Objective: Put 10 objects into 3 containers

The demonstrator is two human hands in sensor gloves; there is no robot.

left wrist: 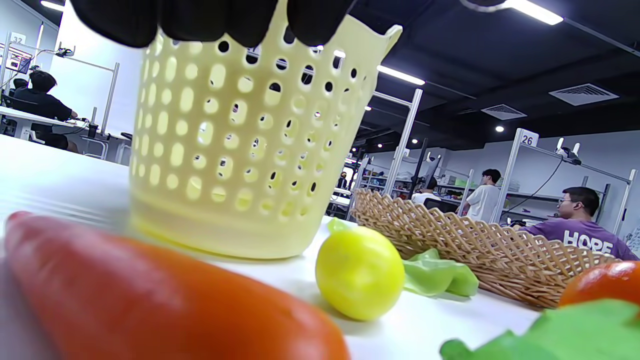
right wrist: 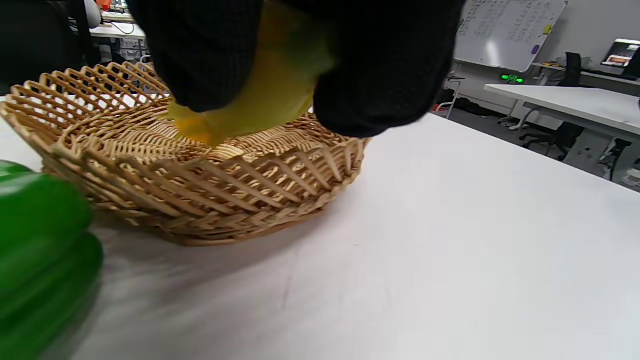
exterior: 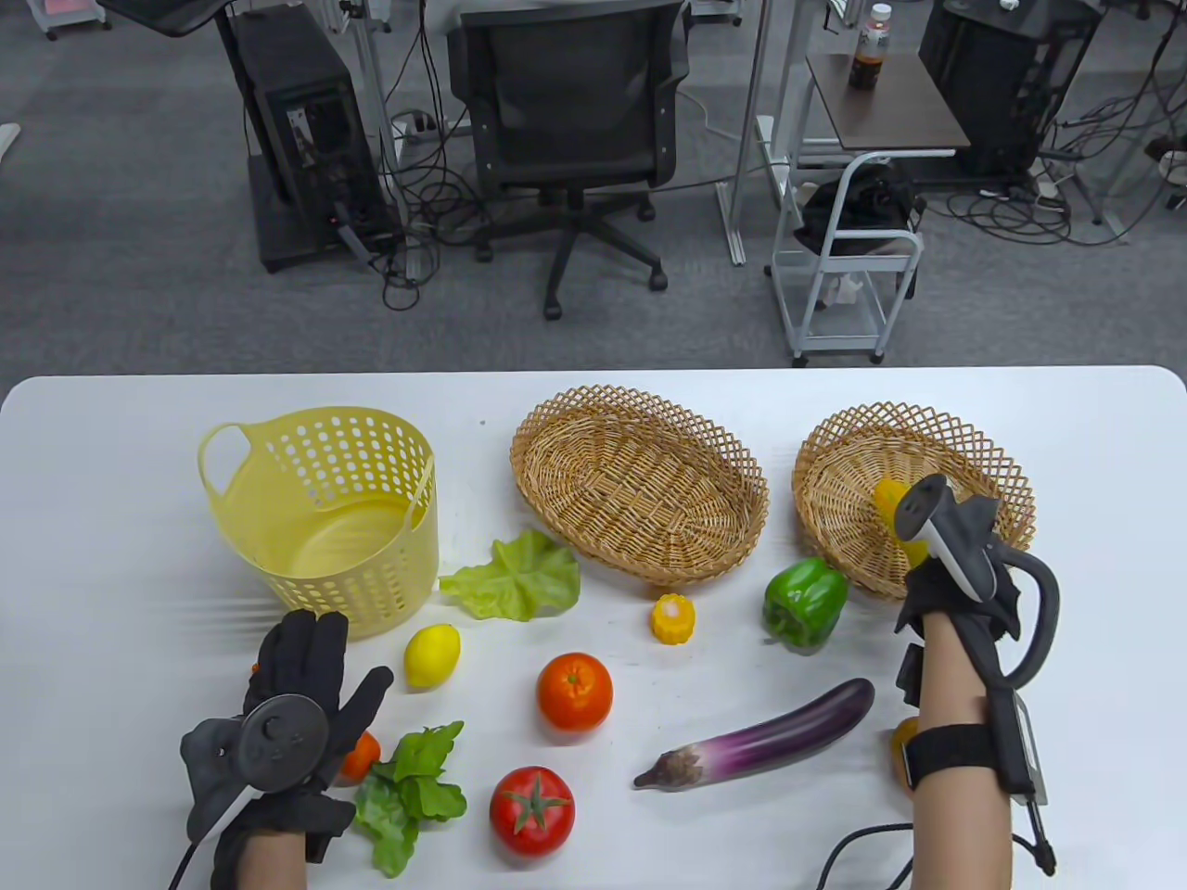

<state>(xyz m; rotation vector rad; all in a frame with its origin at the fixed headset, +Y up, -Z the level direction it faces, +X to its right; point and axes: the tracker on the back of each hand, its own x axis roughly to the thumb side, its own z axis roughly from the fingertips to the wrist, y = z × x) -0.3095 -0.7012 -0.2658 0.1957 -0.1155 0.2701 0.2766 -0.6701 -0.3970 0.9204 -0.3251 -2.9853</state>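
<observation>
I read this as the very start of the sorting. My right hand (exterior: 955,556) has its grip closed around a yellow fruit (right wrist: 270,85), perhaps a banana, holding it over the right wicker basket (exterior: 835,454). The middle wicker basket (exterior: 640,482) and the yellow plastic basket (exterior: 320,519) hold nothing I can see. My left hand (exterior: 287,705) hovers, grip open, over a carrot (left wrist: 165,300). The lemon (exterior: 432,654), orange (exterior: 575,691), tomato (exterior: 531,810), eggplant (exterior: 760,737), green pepper (exterior: 804,603), corn piece (exterior: 673,618) and two lettuce leaves (exterior: 515,577) wait on the counter (exterior: 93,482).
</observation>
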